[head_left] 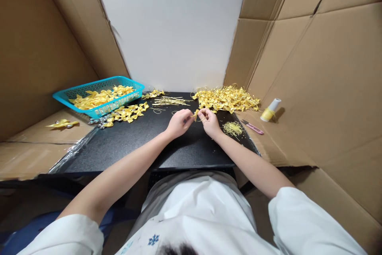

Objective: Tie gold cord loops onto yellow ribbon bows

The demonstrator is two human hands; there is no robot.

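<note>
My left hand (178, 123) and my right hand (210, 121) meet over the middle of a black mat (143, 143). Both pinch a small yellow ribbon bow (196, 114) between their fingertips. A thin gold thread runs from the bow to my right hand's fingers. Just behind my right hand lies a big heap of loose yellow ribbon pieces (226, 98). A small wad of gold thread (232, 128) rests to the right of my right wrist.
A blue basket (89, 92) of yellow bows stands at the back left, with more bows (129, 113) beside it. Cut strips (170, 101) lie at the back. A pink cutter (253, 127) and a thread spool (271, 110) lie right. Cardboard walls close in both sides.
</note>
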